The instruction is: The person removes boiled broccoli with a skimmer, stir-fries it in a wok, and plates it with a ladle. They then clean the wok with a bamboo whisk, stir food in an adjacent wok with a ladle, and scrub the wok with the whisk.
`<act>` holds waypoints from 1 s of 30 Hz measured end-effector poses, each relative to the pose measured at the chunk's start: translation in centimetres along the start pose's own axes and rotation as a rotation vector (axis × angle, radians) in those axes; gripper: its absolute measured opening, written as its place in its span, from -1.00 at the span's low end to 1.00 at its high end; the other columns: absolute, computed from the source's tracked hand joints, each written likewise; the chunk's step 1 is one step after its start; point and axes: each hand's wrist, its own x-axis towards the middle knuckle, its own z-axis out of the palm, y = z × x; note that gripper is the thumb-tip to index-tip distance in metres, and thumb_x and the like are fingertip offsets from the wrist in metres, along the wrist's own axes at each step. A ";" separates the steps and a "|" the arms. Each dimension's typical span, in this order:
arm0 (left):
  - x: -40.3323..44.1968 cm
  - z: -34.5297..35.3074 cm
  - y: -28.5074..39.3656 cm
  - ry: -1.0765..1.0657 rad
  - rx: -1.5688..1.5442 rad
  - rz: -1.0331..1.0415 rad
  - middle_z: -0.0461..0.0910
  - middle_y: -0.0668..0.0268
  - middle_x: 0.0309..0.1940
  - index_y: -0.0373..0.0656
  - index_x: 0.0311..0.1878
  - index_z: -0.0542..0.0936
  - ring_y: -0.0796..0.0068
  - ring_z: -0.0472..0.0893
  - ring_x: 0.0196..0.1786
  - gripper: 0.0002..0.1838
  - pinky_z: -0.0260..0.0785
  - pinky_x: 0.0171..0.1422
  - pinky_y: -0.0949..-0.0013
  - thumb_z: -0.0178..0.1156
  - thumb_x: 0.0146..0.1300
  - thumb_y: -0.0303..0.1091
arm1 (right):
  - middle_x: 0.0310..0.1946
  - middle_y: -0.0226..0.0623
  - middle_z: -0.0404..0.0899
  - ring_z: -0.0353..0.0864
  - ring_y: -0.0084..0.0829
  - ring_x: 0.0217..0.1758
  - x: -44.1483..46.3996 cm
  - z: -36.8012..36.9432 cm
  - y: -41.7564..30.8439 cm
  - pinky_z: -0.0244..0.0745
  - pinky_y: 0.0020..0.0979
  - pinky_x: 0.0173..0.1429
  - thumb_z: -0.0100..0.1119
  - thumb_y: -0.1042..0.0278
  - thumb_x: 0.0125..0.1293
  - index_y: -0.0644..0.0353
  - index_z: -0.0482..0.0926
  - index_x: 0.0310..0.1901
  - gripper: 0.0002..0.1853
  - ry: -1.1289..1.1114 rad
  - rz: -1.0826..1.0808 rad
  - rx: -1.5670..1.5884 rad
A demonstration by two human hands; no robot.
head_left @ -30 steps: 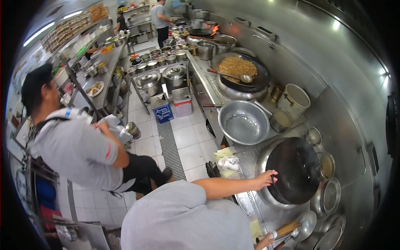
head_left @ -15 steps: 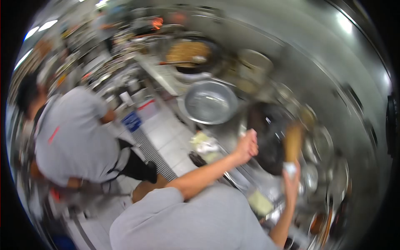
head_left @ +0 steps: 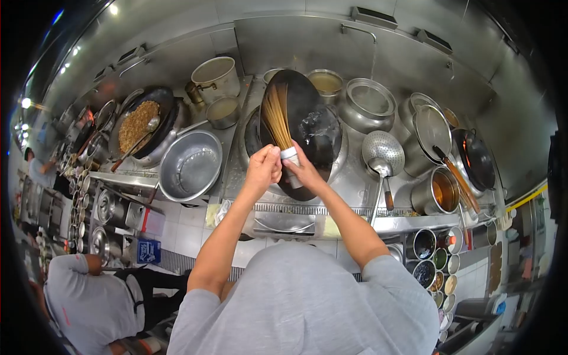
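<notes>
A dark wok (head_left: pixel 305 106) is tipped up on its edge over the burner. My left hand (head_left: pixel 264 170) is closed at its left edge; the exact grip is hidden behind the fingers. My right hand (head_left: pixel 305 170) is wrapped around the white-bound handle of a bamboo wok brush (head_left: pixel 276 115). The brush's splayed bristles point away from me, against the wok's inner face. Behind and right of the tilted wok, water shows in a dark, rounded basin (head_left: pixel 322 133).
A large metal bowl (head_left: pixel 190 165) stands left, near a wok of brown food (head_left: pixel 139 127). To the right are a perforated skimmer (head_left: pixel 383 154), a lidded pot (head_left: pixel 370 103) and a pot of reddish-brown liquid (head_left: pixel 441 192). A co-worker (head_left: pixel 97 302) is at lower left.
The view has swung right and steadied, so the stove now lies straight ahead. The wok has gone from lying low to tipped up. My hands have come closer together, the brush still in my right.
</notes>
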 end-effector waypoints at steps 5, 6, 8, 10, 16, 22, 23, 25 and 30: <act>-1.4 1.1 0.1 -0.054 0.031 -0.027 -0.01 0.55 -0.72 -0.11 -0.43 0.32 0.72 0.03 -0.73 -0.58 -0.10 -0.66 0.51 -0.02 0.54 -0.06 | -0.13 -0.20 0.53 0.63 -0.28 -0.35 4.1 -2.9 10.3 0.63 -0.25 -0.43 0.24 0.18 0.34 -0.01 0.14 0.40 -0.33 0.394 0.536 0.221; -1.3 1.1 0.0 -0.055 0.005 -0.033 -0.01 0.55 -0.72 -0.11 -0.43 0.31 0.72 0.02 -0.73 -0.58 -0.10 -0.66 0.51 -0.01 0.54 -0.05 | -0.16 -0.21 0.52 0.61 -0.32 -0.38 4.4 -1.9 3.9 0.60 -0.30 -0.52 0.24 0.18 0.35 -0.01 0.15 0.39 -0.34 0.321 0.545 0.365; -1.0 1.2 0.1 -0.058 0.015 -0.028 -0.01 0.56 -0.72 -0.10 -0.43 0.32 0.72 0.02 -0.73 -0.58 -0.10 -0.66 0.51 -0.01 0.54 -0.05 | -0.16 -0.19 0.54 0.61 -0.34 -0.42 4.2 -0.1 -2.5 0.60 -0.32 -0.50 0.25 0.13 0.35 -0.07 0.05 0.50 -0.22 0.084 0.234 0.155; -0.6 1.2 0.3 -0.063 0.026 -0.022 -0.01 0.56 -0.71 -0.10 -0.43 0.32 0.72 0.02 -0.72 -0.58 -0.10 -0.66 0.51 -0.01 0.54 -0.05 | -0.18 -0.17 0.54 0.61 -0.31 -0.44 5.0 0.5 -1.8 0.60 -0.32 -0.50 0.24 0.11 0.36 -0.06 0.05 0.50 -0.22 0.153 0.091 0.051; 0.3 1.1 0.8 -0.044 0.031 -0.047 0.03 0.54 -0.70 -0.11 -0.42 0.33 0.72 0.04 -0.72 -0.59 -0.07 -0.66 0.52 0.00 0.53 -0.05 | -0.21 -0.19 0.46 0.53 -0.32 -0.54 7.2 0.1 -1.2 0.59 -0.30 -0.55 0.23 0.17 0.37 0.10 0.15 0.26 -0.42 0.171 0.452 0.436; 1.3 -1.1 1.4 0.014 0.012 -0.060 0.09 0.52 -0.67 -0.09 -0.41 0.34 0.72 0.07 -0.71 -0.61 -0.07 -0.67 0.53 0.00 0.54 -0.08 | -0.10 -0.20 0.56 0.63 -0.33 -0.29 -3.3 -7.4 3.7 0.63 -0.30 -0.42 0.29 0.10 0.32 -0.08 0.01 0.55 -0.14 -0.254 0.463 -0.137; 1.5 -1.3 1.5 0.054 0.009 -0.053 0.09 0.52 -0.67 -0.09 -0.42 0.33 0.73 0.06 -0.71 -0.61 -0.07 -0.67 0.55 0.00 0.54 -0.08 | -0.10 -0.21 0.57 0.64 -0.34 -0.28 -4.1 -9.9 8.1 0.64 -0.30 -0.39 0.30 0.08 0.31 -0.10 0.02 0.55 -0.13 -0.182 0.492 -0.432; 2.3 -2.0 2.1 0.033 -0.015 -0.049 0.08 0.54 -0.67 -0.07 -0.42 0.34 0.74 0.06 -0.71 -0.61 -0.09 -0.68 0.56 0.00 0.54 -0.09 | -0.10 -0.22 0.58 0.64 -0.35 -0.26 -4.8 -12.3 7.5 0.65 -0.31 -0.35 0.31 0.05 0.31 -0.12 0.04 0.55 -0.13 0.025 0.497 -0.803; 3.8 -3.0 2.8 0.073 -0.015 -0.039 0.07 0.55 -0.67 -0.07 -0.43 0.34 0.75 0.05 -0.71 -0.62 -0.09 -0.68 0.57 0.00 0.54 -0.09 | 0.01 -0.12 0.59 0.65 -0.37 -0.33 -10.2 -13.4 -2.5 0.64 -0.34 -0.30 0.34 0.16 0.28 -0.09 0.07 0.54 -0.13 -0.608 0.639 0.041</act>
